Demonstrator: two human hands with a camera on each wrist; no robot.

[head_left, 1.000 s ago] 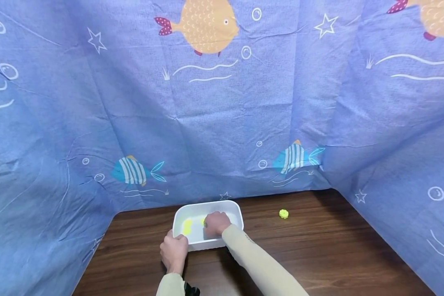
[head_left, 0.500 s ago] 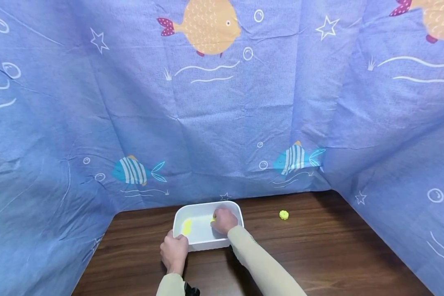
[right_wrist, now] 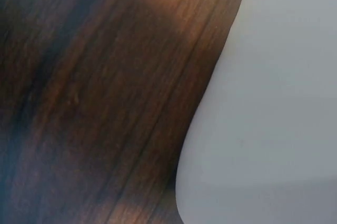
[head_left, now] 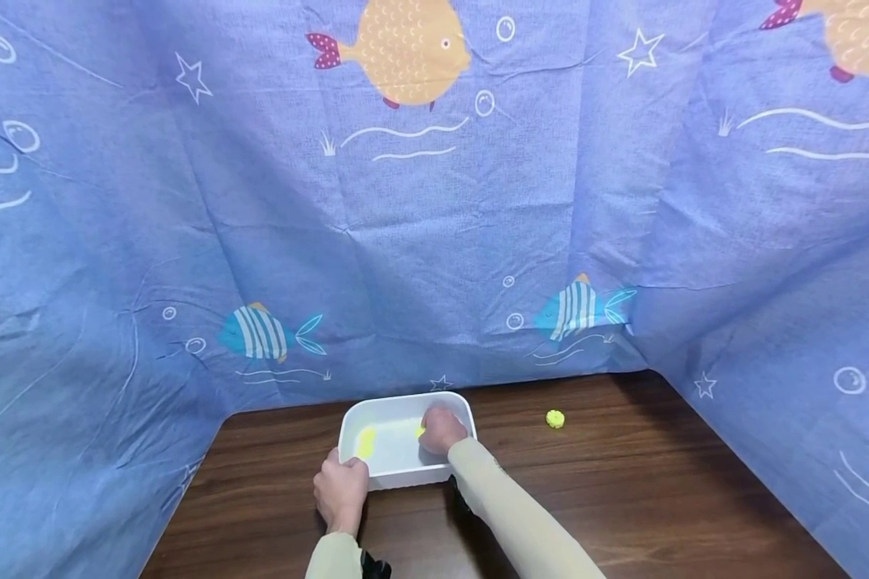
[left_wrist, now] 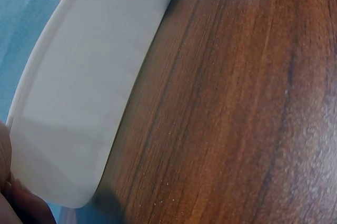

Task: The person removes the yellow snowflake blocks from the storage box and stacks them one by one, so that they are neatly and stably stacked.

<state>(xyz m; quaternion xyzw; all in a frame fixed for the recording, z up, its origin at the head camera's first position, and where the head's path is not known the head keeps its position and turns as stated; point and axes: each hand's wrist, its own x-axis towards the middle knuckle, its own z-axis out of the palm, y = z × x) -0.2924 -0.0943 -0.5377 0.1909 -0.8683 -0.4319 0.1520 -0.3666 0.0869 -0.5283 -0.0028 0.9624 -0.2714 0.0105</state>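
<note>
A white plastic tray (head_left: 391, 482) with rounded corners stands on the table. My left hand (head_left: 341, 489) grips its front left corner, thumb over the rim. In the left wrist view the tray's outer wall (left_wrist: 89, 87) fills the left side, with part of the hand (left_wrist: 23, 203) at its lower corner. My right hand (head_left: 443, 430) is down inside the tray's right half, fingers curled at a small yellow piece (head_left: 420, 432) that they mostly hide. Other yellow pieces (head_left: 365, 442) lie at the tray's left end. The right wrist view shows only the tray wall (right_wrist: 268, 113) and table.
To the right of the tray, a small round yellow piece with a notched edge (head_left: 554, 419) lies on the dark wooden table (head_left: 623, 482). A blue fish-print cloth (head_left: 434, 241) hangs behind and on both sides.
My right hand has moved right inside the tray, and the yellow piece at its fingers has shifted right with it. The left hand has kept its grip on the corner.
</note>
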